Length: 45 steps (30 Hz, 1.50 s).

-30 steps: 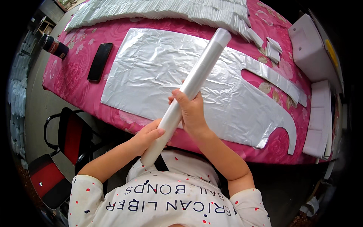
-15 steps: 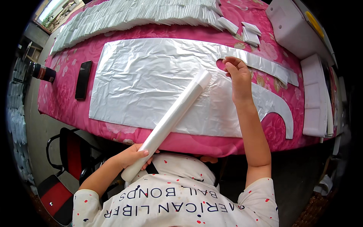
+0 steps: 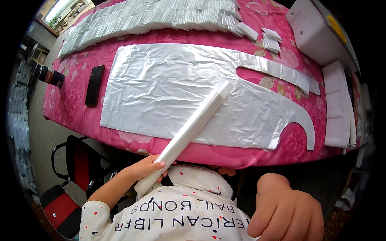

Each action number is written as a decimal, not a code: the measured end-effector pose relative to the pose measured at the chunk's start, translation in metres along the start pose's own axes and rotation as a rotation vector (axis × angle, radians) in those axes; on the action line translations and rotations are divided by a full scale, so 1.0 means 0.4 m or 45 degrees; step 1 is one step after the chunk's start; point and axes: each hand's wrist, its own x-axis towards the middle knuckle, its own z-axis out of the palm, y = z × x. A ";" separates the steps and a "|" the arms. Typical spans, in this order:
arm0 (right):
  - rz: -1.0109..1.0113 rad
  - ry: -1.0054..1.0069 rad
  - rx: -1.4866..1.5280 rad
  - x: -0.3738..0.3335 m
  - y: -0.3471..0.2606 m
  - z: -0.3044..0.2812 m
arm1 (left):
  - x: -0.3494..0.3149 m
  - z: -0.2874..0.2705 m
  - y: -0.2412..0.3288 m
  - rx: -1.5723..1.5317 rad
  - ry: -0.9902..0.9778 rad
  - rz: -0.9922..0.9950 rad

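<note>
My left hand [image 3: 148,168] grips the lower end of a long roll of white plastic film [image 3: 183,138], thumb on top. The roll slants up to the right, its far end resting over flat silvery-white plastic vest bags [image 3: 161,88]. These lie spread on the table, body to the left, two handle strips to the right with a cut-out between them. My right hand [image 3: 287,211] is raised close to the camera at the lower right, away from the bags. Its back shows and its fingers are curled together; the fingertips run out of sight, and nothing is seen in it.
Long rows of folded white packets [image 3: 148,18] line the table's far side, with a few loose packets [image 3: 271,40] beside them. A black phone [image 3: 95,86] and a dark jar [image 3: 49,75] are at the left. White foam boxes [image 3: 335,104] stand right; red-black chairs [image 3: 64,209] are lower left.
My right hand has left the bags' cut-out and come back toward the camera at the lower right. My left hand still holds the roll. The whole view has shifted slightly.
</note>
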 end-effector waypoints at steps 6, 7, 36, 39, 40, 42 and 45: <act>-0.018 -0.045 0.263 0.022 0.023 0.022 | 0.001 -0.003 -0.003 0.028 -0.012 0.022; 0.003 -0.066 0.293 0.025 0.021 0.019 | 0.000 -0.001 -0.005 0.034 -0.011 0.015; 1.434 0.661 -1.231 -0.112 0.143 -0.544 | -0.002 -0.004 -0.006 0.003 0.000 -0.035; 1.604 0.532 -1.071 -0.095 0.159 -0.538 | -0.003 -0.009 -0.004 -0.014 -0.019 -0.041; 1.650 0.493 -1.053 -0.091 0.166 -0.533 | -0.003 -0.010 -0.003 -0.018 -0.024 -0.045; 1.718 0.384 -1.006 -0.092 0.167 -0.539 | -0.002 -0.012 -0.001 -0.022 -0.042 -0.054; 1.740 0.245 -0.951 -0.102 0.175 -0.562 | -0.002 -0.017 -0.005 -0.026 -0.057 -0.036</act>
